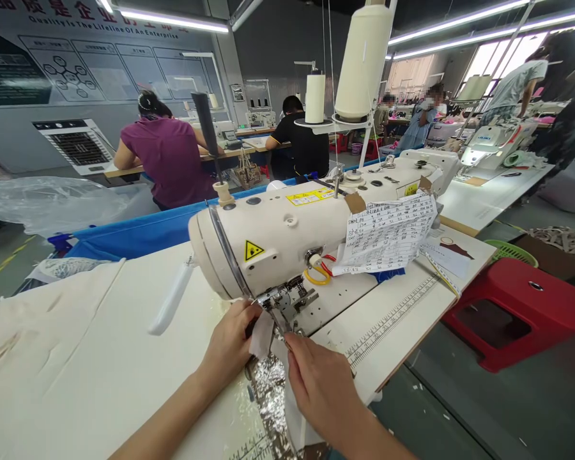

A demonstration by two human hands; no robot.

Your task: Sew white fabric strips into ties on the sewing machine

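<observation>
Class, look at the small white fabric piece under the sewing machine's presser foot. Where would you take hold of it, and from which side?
Grip the white fabric piece by its free near edge, coming from the operator's side. Its far end sits under the presser foot, so only the near part is open. The left hand already pinches its left edge; the right hand pinches beside it.

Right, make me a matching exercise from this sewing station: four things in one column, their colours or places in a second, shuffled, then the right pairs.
Things:
1. stool
2. thread cone
3. paper sheet
4. left hand

Places or colours:
A. draped over the sewing machine arm, covered in handwriting
B. red, on the floor right of the table
C. at the presser foot, on the white fabric piece
D. cream, on a stand above the machine

Pairs: 1-B, 2-D, 3-A, 4-C
</observation>
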